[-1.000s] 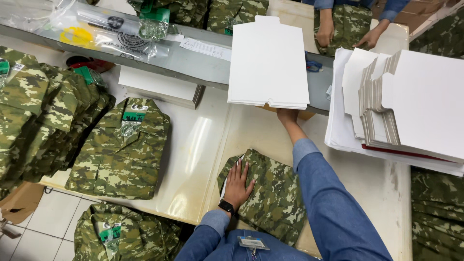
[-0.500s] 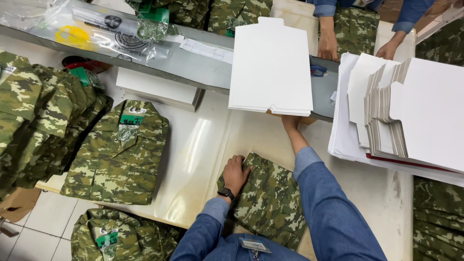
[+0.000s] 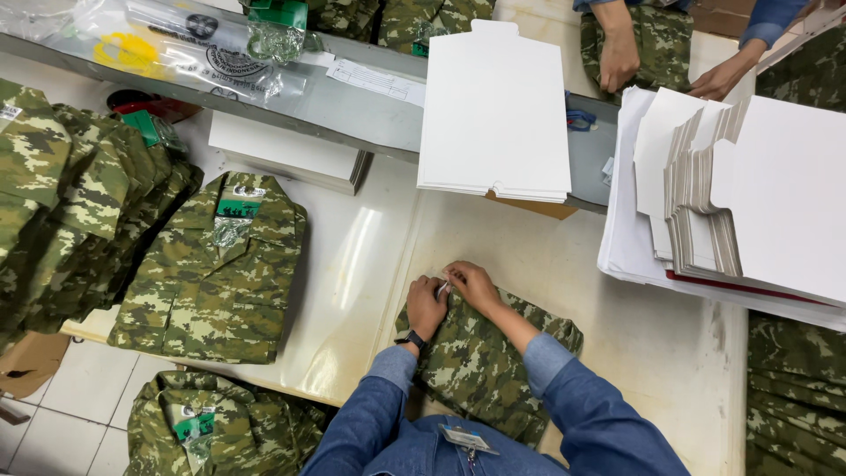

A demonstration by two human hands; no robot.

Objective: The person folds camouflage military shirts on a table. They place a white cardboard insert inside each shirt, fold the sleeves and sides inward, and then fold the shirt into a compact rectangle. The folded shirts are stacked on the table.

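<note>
A camouflage shirt point(image 3: 480, 366) lies on the cream table point(image 3: 564, 273) just in front of me. My left hand point(image 3: 426, 305) and my right hand point(image 3: 473, 284) meet at its far edge, both pinching the cloth around a small white piece, which I cannot make out. A stack of white card inserts point(image 3: 493, 110) lies just beyond them on the grey shelf point(image 3: 352, 110).
A folded camouflage shirt point(image 3: 211, 273) lies to the left, with piles of several more point(image 3: 62, 203) beyond it. More white card stacks point(image 3: 749, 203) sit at the right. Another person's hands point(image 3: 617, 57) work on a shirt across the shelf. A white box point(image 3: 282, 154) sits under the shelf.
My right hand came back from the card stack to the shirt's far edge. My left hand moved up from the shirt's middle to join it.
</note>
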